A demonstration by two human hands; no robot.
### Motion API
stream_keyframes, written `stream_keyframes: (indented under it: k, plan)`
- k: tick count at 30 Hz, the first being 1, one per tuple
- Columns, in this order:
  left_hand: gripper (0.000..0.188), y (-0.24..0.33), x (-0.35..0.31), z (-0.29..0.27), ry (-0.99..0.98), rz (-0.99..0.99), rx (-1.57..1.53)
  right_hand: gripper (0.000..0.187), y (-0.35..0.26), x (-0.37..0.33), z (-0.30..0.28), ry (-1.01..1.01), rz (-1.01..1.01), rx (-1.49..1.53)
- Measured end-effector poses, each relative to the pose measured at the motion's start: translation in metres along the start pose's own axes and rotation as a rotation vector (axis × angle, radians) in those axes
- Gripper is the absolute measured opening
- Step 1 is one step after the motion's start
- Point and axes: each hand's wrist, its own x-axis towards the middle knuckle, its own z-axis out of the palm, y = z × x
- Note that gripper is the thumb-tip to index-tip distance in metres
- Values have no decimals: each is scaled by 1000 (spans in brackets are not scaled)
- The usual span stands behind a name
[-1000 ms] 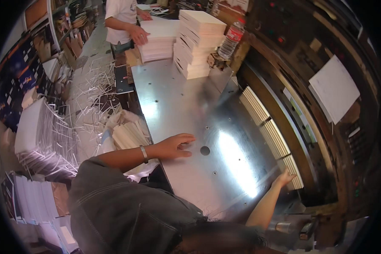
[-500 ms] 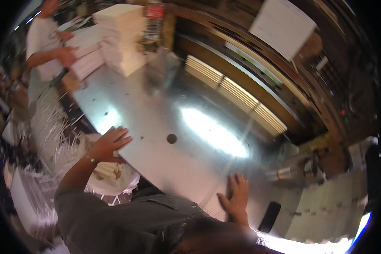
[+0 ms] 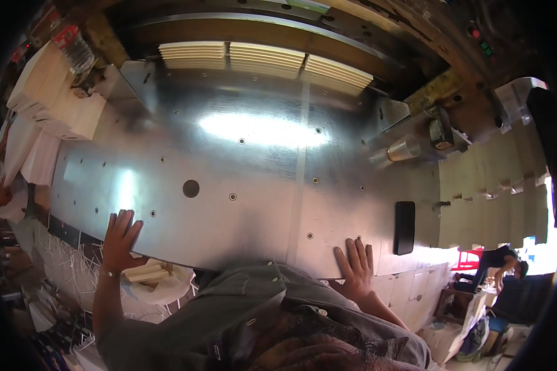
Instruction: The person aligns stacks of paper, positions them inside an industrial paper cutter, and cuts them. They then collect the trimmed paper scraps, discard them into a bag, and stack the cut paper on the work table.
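Note:
My left hand (image 3: 122,240) lies on the near left edge of a metal worktable (image 3: 260,219), fingers stretched forward and apart, holding nothing. On the same front edge, farther right, rests my right hand (image 3: 356,267), flat with its fingers spread. It too is bare of any object. To the right of that hand a black smartphone (image 3: 405,227) lies on the metal. Below my left hand, beside the table, there is a white bag (image 3: 167,285) with cream-coloured strips in it.
Cut paper stacks (image 3: 195,55) stand along the back under a machine beam. A tall paper pile (image 3: 59,93) and a bottle (image 3: 74,52) are at left. Rightward are a clear cup (image 3: 404,149), layered paper stacks (image 3: 495,179) and another person (image 3: 504,266). Paper shreds (image 3: 71,260) lie at lower left.
My view has swung to the right and levelled out. Another person at the left has mostly slipped out at the rim. Both my hands stay spread at the table's near edge.

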Motion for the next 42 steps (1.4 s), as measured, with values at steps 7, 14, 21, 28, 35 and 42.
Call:
stream_keyframes:
  k: [7, 14, 21, 28, 35, 42]
  plan:
    - [104, -12, -16, 17, 20, -9, 35, 97, -7, 0, 5, 24, 27, -18]
    - [97, -12, -13, 18, 52, 2, 130, 90, -3, -2, 12, 40, 58, -56]
    - [98, -11, -16, 20, 37, -2, 133, 84, 0, -4, 15, 33, 31, -107]
    - [100, -10, -17, 17, 44, -1, 126, 86, -2, -3, 16, 70, 28, -78]
    - [100, -10, -15, 17, 48, 9, 122, 91, -1, -5, 18, 71, 20, -100]
    - [110, -8, -14, 16, 45, -25, 85, 88, 0, -4, 20, 98, 3, -111]
